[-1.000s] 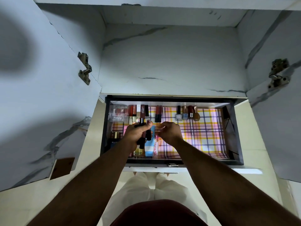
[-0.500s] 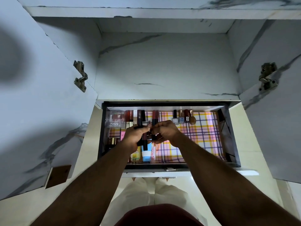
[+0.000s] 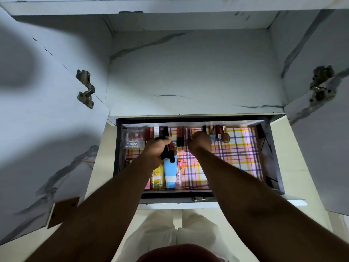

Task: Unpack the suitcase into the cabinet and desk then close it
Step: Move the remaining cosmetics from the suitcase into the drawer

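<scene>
Both forearms [image 3: 117,190] bare, no sleeves, watch or rings visible. Left hand [image 3: 158,148] and right hand [image 3: 200,143] ungloved. Dark maroon top [image 3: 181,253] at bottom centre of frame. Cream trousers [image 3: 170,225] just above it, loose, softly creased.
</scene>
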